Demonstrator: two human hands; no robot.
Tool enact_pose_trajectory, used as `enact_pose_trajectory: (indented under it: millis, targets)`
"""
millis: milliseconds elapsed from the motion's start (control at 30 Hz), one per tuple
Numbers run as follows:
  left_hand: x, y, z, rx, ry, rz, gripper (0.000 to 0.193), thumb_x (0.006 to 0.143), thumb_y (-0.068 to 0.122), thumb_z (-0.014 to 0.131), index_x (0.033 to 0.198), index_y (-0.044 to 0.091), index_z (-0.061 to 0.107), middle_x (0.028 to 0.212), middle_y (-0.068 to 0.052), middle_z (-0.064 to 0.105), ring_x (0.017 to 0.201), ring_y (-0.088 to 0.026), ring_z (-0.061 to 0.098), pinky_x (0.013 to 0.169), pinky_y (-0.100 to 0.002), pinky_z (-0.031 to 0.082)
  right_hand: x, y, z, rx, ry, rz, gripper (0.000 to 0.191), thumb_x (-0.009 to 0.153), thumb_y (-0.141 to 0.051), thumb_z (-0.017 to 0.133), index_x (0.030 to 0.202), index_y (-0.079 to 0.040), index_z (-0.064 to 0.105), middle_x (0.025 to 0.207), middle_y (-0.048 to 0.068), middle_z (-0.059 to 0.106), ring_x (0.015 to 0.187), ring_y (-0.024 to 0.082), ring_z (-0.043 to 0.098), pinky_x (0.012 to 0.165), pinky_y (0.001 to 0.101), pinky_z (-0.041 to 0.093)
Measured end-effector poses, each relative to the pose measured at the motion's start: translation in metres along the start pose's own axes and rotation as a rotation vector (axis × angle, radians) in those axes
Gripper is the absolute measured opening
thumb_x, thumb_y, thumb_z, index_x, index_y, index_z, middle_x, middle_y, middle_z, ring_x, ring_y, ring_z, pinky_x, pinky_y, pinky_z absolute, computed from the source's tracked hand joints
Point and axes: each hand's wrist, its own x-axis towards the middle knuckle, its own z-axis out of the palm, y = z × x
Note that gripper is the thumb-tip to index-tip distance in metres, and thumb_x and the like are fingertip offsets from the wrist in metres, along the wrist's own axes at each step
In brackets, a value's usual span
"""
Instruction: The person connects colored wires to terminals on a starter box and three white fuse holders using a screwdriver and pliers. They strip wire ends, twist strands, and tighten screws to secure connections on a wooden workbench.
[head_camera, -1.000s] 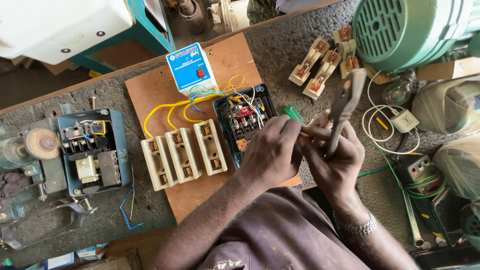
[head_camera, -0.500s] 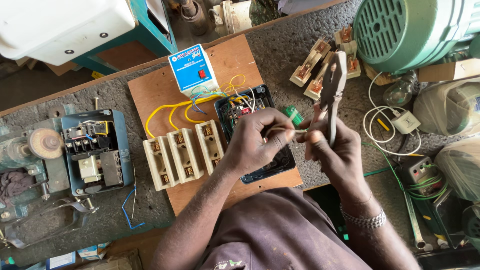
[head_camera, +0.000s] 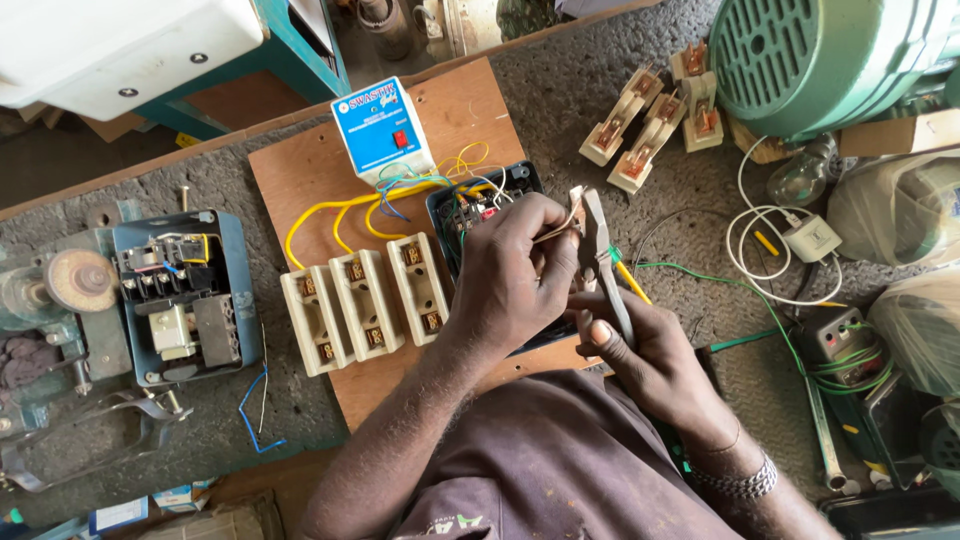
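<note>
1. Right hand (head_camera: 655, 365): nearest the viewer, fingers wrapped tight around the handles of a pair of pliers (head_camera: 600, 262) held nose-up. A loosened grip would likely let the tool drop onto the open wiring below.
2. Left hand (head_camera: 510, 275): fingertips pinched together on a thin pale wire (head_camera: 556, 232) that runs to the pliers' nose. Whether the nose actually bites the wire is hard to tell; too hard a squeeze could sever the strands rather than strip them.
3. Black switch box (head_camera: 500, 195): open, directly under both hands, on the wooden board (head_camera: 300, 180). A tug on the wire might pull its other end loose.
4. Three cream fuse holders (head_camera: 365, 300) and the yellow wires (head_camera: 340, 207): just beside the left hand; a stray elbow could snag the loops.
</note>
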Motion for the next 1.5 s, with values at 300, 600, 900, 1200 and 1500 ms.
enact_pose_trajectory:
  millis: [300,600,900,1200,1500]
  targets:
    - [0.003,-0.009,-0.008,-0.072,-0.107,-0.044,0.018,0.097,0.014,0.071,0.091,0.003,0.058,0.077,-0.006,0.065,0.067,-0.013,0.066,0.060,-0.031,0.053,0.009,-0.017,-0.002,-0.325,0.057,-0.230,0.030,0.102,-0.032,0.061,0.102,-0.002,0.065,0.087,0.006,0.063,0.079,0.015,0.059,0.072,0.0320,0.052]
    - [0.016,-0.047,-0.021,-0.269,-0.431,-0.165,0.037,0.104,0.038,0.063,0.089,0.004,0.067,0.073,0.000,0.064,0.069,-0.007,0.059,0.061,-0.028,0.049,0.019,-0.023,-0.006,-0.380,0.093,-0.168,0.031,0.100,-0.034,0.060,0.098,-0.003,0.066,0.082,0.005,0.064,0.076,0.017,0.061,0.071,0.0334,0.051]
    - [0.015,-0.052,-0.016,-0.622,-0.327,-0.287,0.041,0.107,0.031,0.061,0.139,0.005,0.067,0.073,0.007,0.053,0.068,-0.003,0.048,0.061,-0.022,0.040,0.036,-0.016,0.001,-0.275,0.112,-0.046,0.027,0.100,-0.032,0.060,0.100,-0.006,0.067,0.074,0.000,0.064,0.063,0.008,0.057,0.055,0.0263,0.047]
    - [0.004,-0.055,0.007,-0.323,-0.115,-0.197,0.029,0.108,0.027,0.061,0.112,0.004,0.078,0.072,0.005,0.061,0.066,-0.003,0.051,0.059,-0.020,0.040,0.058,-0.008,0.011,0.093,0.120,-0.003,0.034,0.104,-0.032,0.055,0.104,0.000,0.064,0.068,0.002,0.063,0.053,0.007,0.055,0.048,0.0229,0.045]
    - [0.016,-0.052,0.012,-0.189,0.091,-0.089,0.041,0.107,0.014,0.059,0.146,0.002,0.061,0.085,-0.008,0.064,0.076,-0.017,0.058,0.068,-0.033,0.049,0.062,-0.014,0.022,0.029,0.042,0.100,0.033,0.103,-0.030,0.057,0.102,0.002,0.065,0.066,0.002,0.057,0.052,0.009,0.051,0.047,0.0257,0.041]
